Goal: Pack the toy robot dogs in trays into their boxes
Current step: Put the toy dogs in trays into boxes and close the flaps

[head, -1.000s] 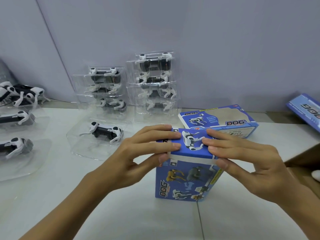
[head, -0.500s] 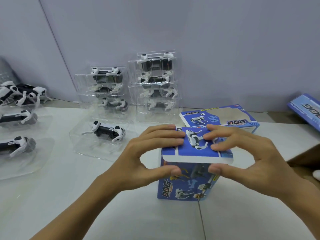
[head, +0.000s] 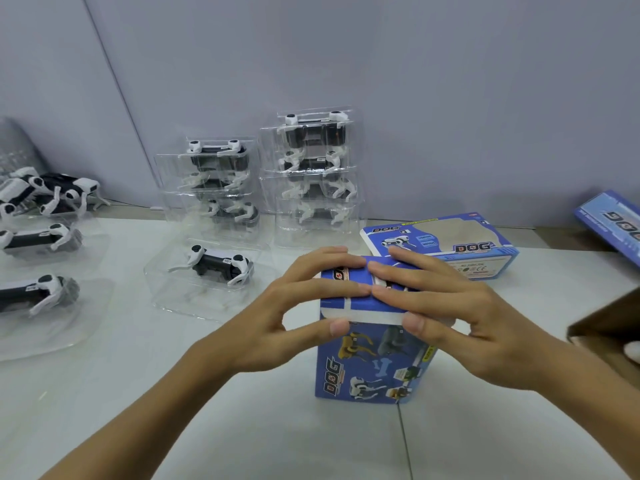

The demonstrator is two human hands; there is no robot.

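A blue "DOG" box [head: 374, 368] stands on end on the white table. My left hand [head: 298, 313] and my right hand [head: 446, 317] both hold its top flap: fingers lie flat across the top, thumbs press the flap's front edge. A black and white toy robot dog in a clear tray [head: 214, 271] lies to the left of the box. Two stacks of trayed dogs [head: 311, 178] stand against the wall behind it.
A second blue box [head: 446, 247] lies flat behind the upright one. Another blue box [head: 613, 223] leans at the far right, above a brown carton [head: 613, 327]. More trayed and loose dogs [head: 38, 237] sit at the left edge.
The top flap has come down flatter onto the box. My fingers have drawn together over the top, and my thumbs now press the flap's front edge.
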